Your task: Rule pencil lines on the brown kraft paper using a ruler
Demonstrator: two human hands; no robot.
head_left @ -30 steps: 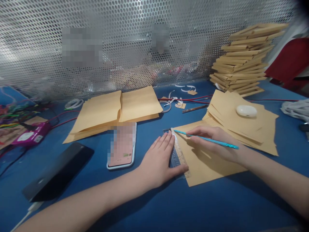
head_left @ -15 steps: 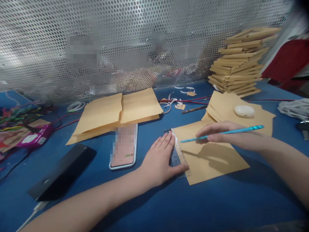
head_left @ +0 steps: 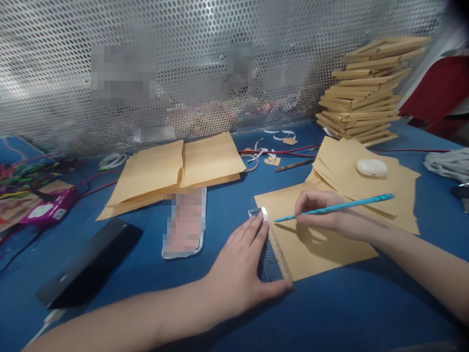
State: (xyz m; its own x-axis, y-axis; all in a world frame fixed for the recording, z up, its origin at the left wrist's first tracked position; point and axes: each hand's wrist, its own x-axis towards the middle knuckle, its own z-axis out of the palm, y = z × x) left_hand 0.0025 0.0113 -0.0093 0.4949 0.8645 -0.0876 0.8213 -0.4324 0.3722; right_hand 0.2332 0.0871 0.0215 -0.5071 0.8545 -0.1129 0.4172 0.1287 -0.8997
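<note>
Fingers of my left hand (head_left: 240,266) lie flat, pinning the clear ruler (head_left: 270,247) along the brown paper sheet's (head_left: 315,244) near edge so it cannot slide; my right hand (head_left: 326,215) pinches the blue pencil (head_left: 333,209), tip just beyond the left fingertips.

A phone (head_left: 184,222) and black case (head_left: 90,269) are being seen at nine o'clock, stacked envelopes (head_left: 366,93) at two.

Bare blue surface (head_left: 330,313) lies open in front; a phone (head_left: 185,222) blocks the left, stacked paper (head_left: 351,168) the right.
</note>
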